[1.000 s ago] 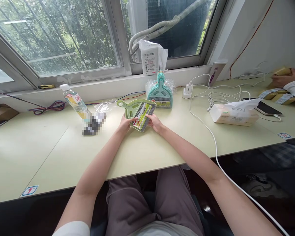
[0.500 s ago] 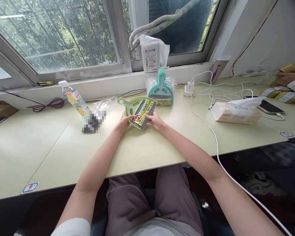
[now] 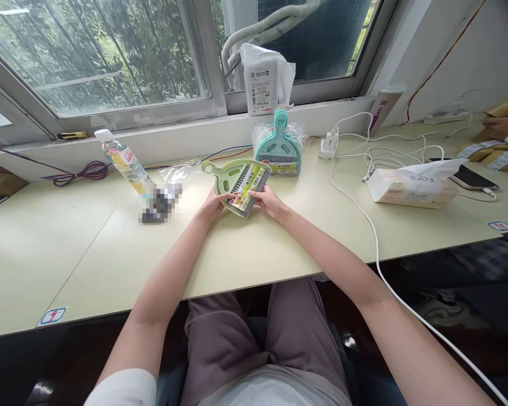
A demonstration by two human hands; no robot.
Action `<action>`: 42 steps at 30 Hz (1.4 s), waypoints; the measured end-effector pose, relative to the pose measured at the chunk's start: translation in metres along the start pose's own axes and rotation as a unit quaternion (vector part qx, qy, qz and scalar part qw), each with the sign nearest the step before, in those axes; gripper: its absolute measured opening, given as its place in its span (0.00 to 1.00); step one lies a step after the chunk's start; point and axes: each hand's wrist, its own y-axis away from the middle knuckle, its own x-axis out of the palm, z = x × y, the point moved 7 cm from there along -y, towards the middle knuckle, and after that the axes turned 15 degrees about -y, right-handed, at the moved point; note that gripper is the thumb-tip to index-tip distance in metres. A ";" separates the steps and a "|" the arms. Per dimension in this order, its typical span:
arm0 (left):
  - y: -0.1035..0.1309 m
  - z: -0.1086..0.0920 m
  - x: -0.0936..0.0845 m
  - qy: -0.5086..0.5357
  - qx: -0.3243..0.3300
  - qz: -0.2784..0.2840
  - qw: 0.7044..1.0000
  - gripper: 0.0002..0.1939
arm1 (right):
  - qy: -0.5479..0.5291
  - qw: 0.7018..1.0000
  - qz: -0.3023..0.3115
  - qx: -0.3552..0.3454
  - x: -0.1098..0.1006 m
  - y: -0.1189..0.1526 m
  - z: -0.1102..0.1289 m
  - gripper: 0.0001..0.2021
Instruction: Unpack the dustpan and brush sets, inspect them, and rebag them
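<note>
As hands (image 3: pixel 214 205) (image 3: pixel 269 202) grip, the dustpan's (image 3: pixel 225 176) handle (image 3: pixel 212 170) points left.

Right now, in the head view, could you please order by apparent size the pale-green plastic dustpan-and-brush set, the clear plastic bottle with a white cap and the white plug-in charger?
1. Pale-green dustpan-and-brush set
2. Clear bottle, base obscured
3. White charger

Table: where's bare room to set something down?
Free: between left arm and right arm, nearer than the dustpan; left of the left arm, nearer than the bottle; between right arm and white cable. Crowded: back right, around tissue pack and phone.
</note>
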 end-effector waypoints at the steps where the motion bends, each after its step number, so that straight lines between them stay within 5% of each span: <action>1: 0.000 0.000 0.000 -0.003 0.000 0.000 1.000 0.45 | 0.002 1.000 -0.001 0.002 0.000 0.000 0.000 0.09; 19: 0.000 0.001 0.001 -0.030 -0.004 -0.004 1.000 0.48 | 0.001 1.000 0.001 0.001 0.000 0.000 -0.002 0.08; 28: 0.004 0.000 0.015 -0.035 -0.004 0.049 0.998 0.47 | -0.006 0.984 -0.155 -0.084 -0.033 -0.004 0.017 0.07; 42: 0.005 0.003 0.017 -0.053 -0.030 0.067 0.996 0.48 | -0.019 0.979 -0.175 -0.098 -0.047 -0.010 0.022 0.10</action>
